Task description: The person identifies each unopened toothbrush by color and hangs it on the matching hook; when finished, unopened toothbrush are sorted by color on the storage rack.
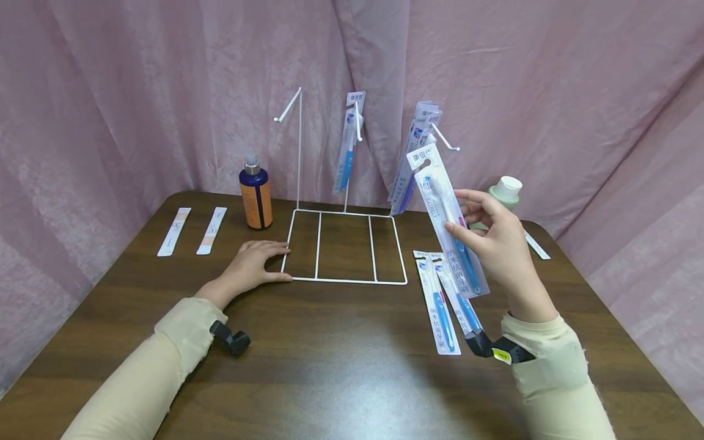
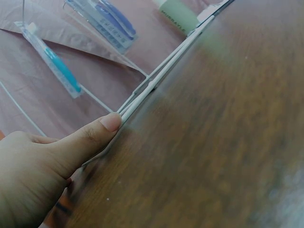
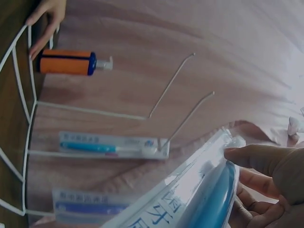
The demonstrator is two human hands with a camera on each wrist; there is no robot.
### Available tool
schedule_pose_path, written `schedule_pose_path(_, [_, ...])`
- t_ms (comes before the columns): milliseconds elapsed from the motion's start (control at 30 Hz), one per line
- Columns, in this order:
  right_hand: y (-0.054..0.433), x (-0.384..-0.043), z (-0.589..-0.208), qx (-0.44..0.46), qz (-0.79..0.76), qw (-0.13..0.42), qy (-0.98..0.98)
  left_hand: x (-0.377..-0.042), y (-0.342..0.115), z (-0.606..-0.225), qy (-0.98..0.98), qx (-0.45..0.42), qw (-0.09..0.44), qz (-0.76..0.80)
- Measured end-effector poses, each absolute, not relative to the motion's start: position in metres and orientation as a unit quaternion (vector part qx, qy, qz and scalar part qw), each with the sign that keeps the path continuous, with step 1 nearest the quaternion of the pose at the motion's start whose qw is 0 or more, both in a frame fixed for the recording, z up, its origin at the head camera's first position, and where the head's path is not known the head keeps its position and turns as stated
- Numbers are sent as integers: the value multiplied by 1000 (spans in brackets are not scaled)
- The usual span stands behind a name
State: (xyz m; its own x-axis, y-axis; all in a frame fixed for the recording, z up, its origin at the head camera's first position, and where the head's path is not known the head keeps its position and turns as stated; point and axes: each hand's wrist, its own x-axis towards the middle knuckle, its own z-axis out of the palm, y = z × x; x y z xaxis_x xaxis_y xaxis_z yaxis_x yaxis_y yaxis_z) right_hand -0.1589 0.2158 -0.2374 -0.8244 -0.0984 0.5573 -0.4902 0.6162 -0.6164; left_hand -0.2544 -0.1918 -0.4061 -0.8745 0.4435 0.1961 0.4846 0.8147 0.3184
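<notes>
My right hand [image 1: 500, 244] pinches a blue toothbrush in a clear blister pack [image 1: 440, 208], raised and tilted in front of the right hook. With fairly straight fingers, my left hand [image 1: 247, 269] touches the near left corner of a white wire display rack [image 1: 352, 282]; its thumb [image 2: 97, 135] lies against the wire in the left wrist view. From the middle hook hangs a packaged blue toothbrush [image 1: 346, 146]. Several packs with purple handles [image 1: 409, 165] hang on the right hook. Two more packaged blue toothbrushes [image 1: 437, 305] lie on the table beneath my right hand, partly overlapping.
An orange and dark blue pump bottle [image 1: 256, 198] stands left of the rack. Two slim white packets [image 1: 173, 232] lie at the far left. Behind my right hand is a green bottle with a white cap [image 1: 507, 189], near another white strip [image 1: 536, 245]. A pink curtain hangs behind the table.
</notes>
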Motion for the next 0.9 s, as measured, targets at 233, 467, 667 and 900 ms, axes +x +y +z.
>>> schedule_pose_path(233, [188,-172,-228,197,463,247,-828,-253,-192,-406,-952,-242,54,-180])
schedule_pose_path(467, [162,-189,-227,189,481,246,-820,-253,-190,-405,-952,-242,54,-179])
schedule_pose_path(667, [148,-202,-229,186,474,236,-828,-255,-186,-407,-951,-246,56,-181])
schedule_pose_path(900, [138,-212,-237,184,469,228,-833,-257,-184,-407,-950,-247,55,-181])
